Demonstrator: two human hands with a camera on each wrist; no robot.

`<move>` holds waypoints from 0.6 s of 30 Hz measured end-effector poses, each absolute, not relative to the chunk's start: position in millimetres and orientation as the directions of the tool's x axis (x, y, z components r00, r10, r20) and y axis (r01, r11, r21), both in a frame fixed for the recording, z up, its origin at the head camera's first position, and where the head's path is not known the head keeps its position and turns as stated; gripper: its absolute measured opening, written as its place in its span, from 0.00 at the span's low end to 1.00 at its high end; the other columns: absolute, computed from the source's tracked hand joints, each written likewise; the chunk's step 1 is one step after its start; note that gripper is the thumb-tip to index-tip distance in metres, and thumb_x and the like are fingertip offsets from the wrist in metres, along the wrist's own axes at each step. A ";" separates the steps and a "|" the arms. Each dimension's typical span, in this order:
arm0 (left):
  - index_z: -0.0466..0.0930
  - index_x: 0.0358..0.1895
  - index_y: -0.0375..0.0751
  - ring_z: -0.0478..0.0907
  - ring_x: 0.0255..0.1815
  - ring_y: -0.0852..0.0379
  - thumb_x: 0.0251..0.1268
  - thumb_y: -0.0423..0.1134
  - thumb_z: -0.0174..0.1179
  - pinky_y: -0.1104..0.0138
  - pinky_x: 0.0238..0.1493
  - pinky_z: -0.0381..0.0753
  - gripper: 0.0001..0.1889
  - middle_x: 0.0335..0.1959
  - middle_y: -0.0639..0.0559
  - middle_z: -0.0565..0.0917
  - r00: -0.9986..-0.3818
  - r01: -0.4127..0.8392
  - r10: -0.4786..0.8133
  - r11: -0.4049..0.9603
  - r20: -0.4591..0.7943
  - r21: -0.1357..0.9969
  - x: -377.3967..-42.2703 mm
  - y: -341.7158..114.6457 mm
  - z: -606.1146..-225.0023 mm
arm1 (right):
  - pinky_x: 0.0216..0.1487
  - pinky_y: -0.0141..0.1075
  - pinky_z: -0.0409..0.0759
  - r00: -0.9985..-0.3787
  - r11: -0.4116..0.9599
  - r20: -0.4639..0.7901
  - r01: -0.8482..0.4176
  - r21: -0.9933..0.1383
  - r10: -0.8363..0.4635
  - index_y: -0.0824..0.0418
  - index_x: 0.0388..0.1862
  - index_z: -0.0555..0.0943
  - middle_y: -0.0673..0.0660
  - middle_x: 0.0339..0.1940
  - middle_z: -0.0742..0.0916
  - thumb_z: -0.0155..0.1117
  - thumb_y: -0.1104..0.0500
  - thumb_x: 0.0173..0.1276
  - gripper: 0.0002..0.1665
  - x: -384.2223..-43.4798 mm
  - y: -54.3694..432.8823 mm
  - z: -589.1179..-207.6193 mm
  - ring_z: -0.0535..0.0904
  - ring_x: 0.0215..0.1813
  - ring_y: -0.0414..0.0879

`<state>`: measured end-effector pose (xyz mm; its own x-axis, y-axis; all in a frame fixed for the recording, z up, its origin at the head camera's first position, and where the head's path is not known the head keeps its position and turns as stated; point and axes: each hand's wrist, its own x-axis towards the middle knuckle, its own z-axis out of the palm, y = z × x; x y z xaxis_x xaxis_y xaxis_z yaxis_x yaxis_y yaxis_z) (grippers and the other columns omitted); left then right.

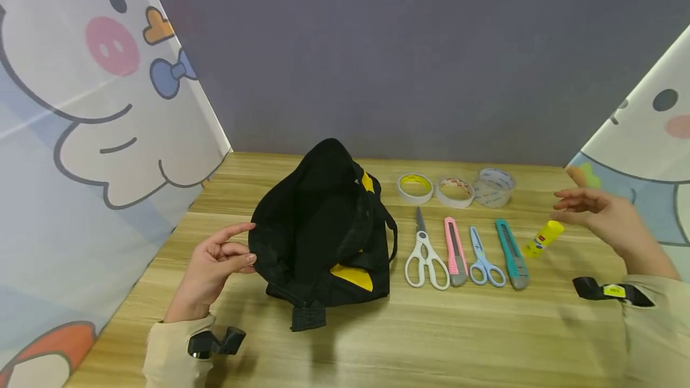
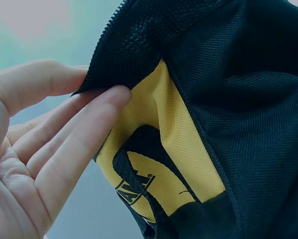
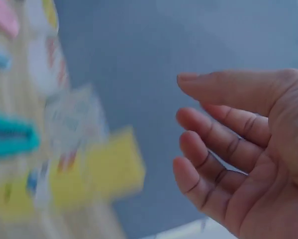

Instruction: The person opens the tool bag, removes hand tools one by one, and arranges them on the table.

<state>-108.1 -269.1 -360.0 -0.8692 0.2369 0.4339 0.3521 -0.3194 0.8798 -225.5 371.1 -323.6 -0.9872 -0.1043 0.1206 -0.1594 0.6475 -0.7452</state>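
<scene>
A black bag [image 1: 329, 232] with yellow patches [image 2: 153, 124] stands on the table, its wide mouth gaping. My left hand [image 1: 215, 262] pinches the rim at the bag's left side. Zipper teeth [image 2: 106, 37] run along that edge in the left wrist view. On the far right, my right hand [image 1: 604, 220] hovers beside a yellow glue stick [image 1: 544, 237] that stands on the table. In the right wrist view the fingers [image 3: 223, 89] are loosely bent and hold nothing. A gap shows there between them and the glue stick [image 3: 114, 164].
Between bag and glue stick lie white scissors [image 1: 426, 256], a pink utility knife [image 1: 456, 250], small blue scissors [image 1: 484, 259] and a teal utility knife [image 1: 512, 253]. Behind them are tape rolls [image 1: 415, 197], one white, one red-printed [image 1: 455, 201] and one clear [image 1: 493, 196]. A grey wall [image 1: 377, 52] stands behind.
</scene>
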 end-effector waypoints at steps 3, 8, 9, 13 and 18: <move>0.76 0.65 0.37 0.87 0.33 0.58 0.63 0.11 0.53 0.65 0.35 0.88 0.29 0.37 0.49 0.89 -0.880 0.340 0.228 -0.308 0.416 0.889 -106.8 -268.6 -360.5 | 0.35 0.18 0.75 -0.971 0.606 0.159 -0.237 -0.759 -0.181 0.41 0.48 0.80 0.34 0.35 0.85 0.69 0.63 0.68 0.17 -232.1 345.3 -308.7 0.79 0.37 0.27; 0.77 0.64 0.38 0.87 0.33 0.58 0.63 0.12 0.53 0.65 0.35 0.88 0.29 0.37 0.49 0.89 -0.883 0.339 0.224 -0.303 0.413 0.890 -105.9 -269.6 -359.8 | 0.33 0.27 0.83 -0.919 0.490 0.230 -0.369 -0.790 -0.320 0.52 0.47 0.84 0.45 0.34 0.88 0.68 0.68 0.67 0.14 -243.6 283.4 -291.3 0.83 0.34 0.37; 0.76 0.65 0.38 0.87 0.33 0.58 0.63 0.12 0.53 0.65 0.35 0.88 0.29 0.37 0.49 0.89 -0.880 0.344 0.226 -0.305 0.418 0.888 -106.2 -269.4 -359.8 | 0.32 0.29 0.84 -0.911 0.484 0.229 -0.380 -0.788 -0.342 0.56 0.48 0.84 0.47 0.35 0.88 0.69 0.67 0.67 0.12 -245.8 270.0 -287.7 0.84 0.34 0.38; 0.77 0.64 0.37 0.87 0.33 0.58 0.62 0.11 0.53 0.65 0.35 0.88 0.29 0.37 0.48 0.89 -0.878 0.348 0.226 -0.305 0.422 0.887 -107.3 -267.5 -360.3 | 0.32 0.32 0.84 -0.875 0.465 0.197 -0.411 -0.784 -0.442 0.69 0.53 0.81 0.53 0.36 0.87 0.69 0.65 0.67 0.17 -254.6 217.0 -274.3 0.84 0.34 0.41; 0.77 0.64 0.38 0.87 0.33 0.58 0.62 0.11 0.53 0.64 0.35 0.88 0.29 0.37 0.48 0.89 -0.879 0.349 0.226 -0.296 0.420 0.889 -106.8 -267.3 -360.4 | 0.32 0.36 0.84 -0.773 0.356 0.197 -0.482 -0.800 -0.603 0.70 0.51 0.82 0.58 0.35 0.87 0.69 0.68 0.66 0.15 -267.7 154.5 -268.6 0.83 0.32 0.44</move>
<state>-106.8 -267.3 -360.4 -0.8790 0.2260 0.4200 0.3487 -0.2962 0.8892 -267.7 154.5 -268.6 -0.7730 -0.6029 0.1975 -0.4822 0.3560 -0.8005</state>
